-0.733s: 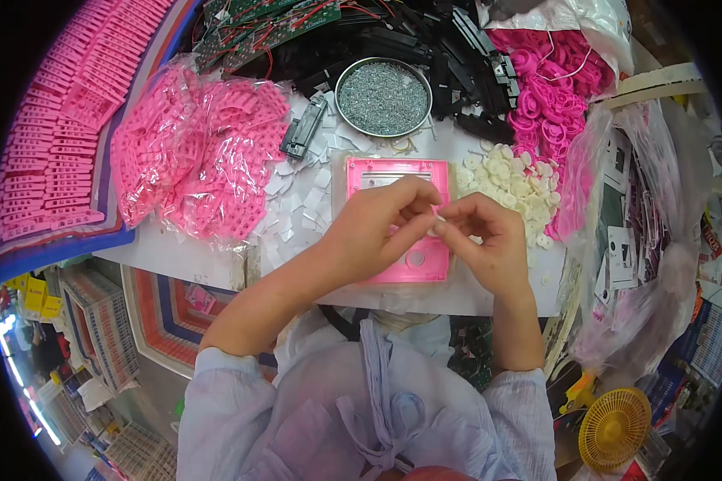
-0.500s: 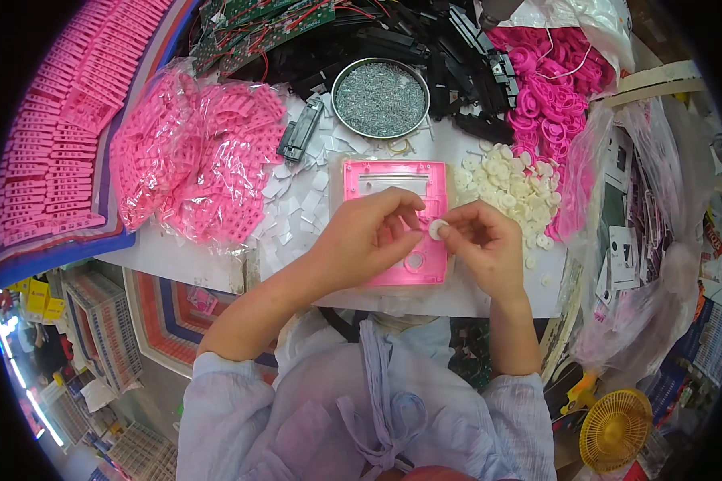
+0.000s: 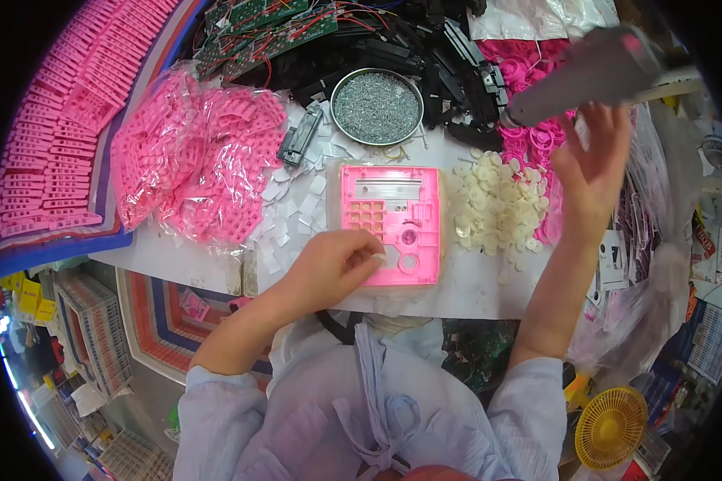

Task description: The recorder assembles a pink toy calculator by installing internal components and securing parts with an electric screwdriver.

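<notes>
One pink shell (image 3: 395, 224), frame centre — likely light, stiff; take by outer rim. Grey tool (image 3: 586, 78), upper right — probably heavier, grip its body. Right hand (image 3: 592, 172) below it, fingers parted, contact unclear. Left hand (image 3: 341, 266) curled over shell, hold unclear.

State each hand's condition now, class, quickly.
Left hand: closed over the pink casing; anything held unclear.
Right hand: open, at the grey tool; contact unclear.

Bright centre, dark, seemingly soft rim.
</notes>
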Tool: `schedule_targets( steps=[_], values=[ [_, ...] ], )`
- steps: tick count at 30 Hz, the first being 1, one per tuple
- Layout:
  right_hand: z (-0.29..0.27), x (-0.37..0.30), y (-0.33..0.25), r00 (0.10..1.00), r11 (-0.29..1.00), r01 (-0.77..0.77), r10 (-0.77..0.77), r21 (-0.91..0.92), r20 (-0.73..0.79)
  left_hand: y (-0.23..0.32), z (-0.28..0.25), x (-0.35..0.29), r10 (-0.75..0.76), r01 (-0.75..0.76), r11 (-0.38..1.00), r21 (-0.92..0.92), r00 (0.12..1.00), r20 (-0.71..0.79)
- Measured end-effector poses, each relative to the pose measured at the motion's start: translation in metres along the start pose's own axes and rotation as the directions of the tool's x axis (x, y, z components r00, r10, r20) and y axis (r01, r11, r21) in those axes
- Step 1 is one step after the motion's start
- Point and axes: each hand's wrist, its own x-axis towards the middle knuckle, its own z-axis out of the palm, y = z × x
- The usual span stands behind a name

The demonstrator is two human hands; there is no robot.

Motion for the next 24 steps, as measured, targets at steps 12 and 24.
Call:
schedule_targets(
  steps=[12,24],
  values=[
    [0.056,-0.091,0.030,0.839,0.819,-0.525,0.450,0.231,0.307,-0.011,0.024,-0.010,0.188,-0.168,0.820,0.547,0.982,0.019],
    [0.067,-0.136,0.056,0.812,0.773,-0.572,0.487,0.275,0.322,-0.027,0.025,0.009,0.494,-0.319,0.691,0.648,0.863,-0.102]
  ],
)
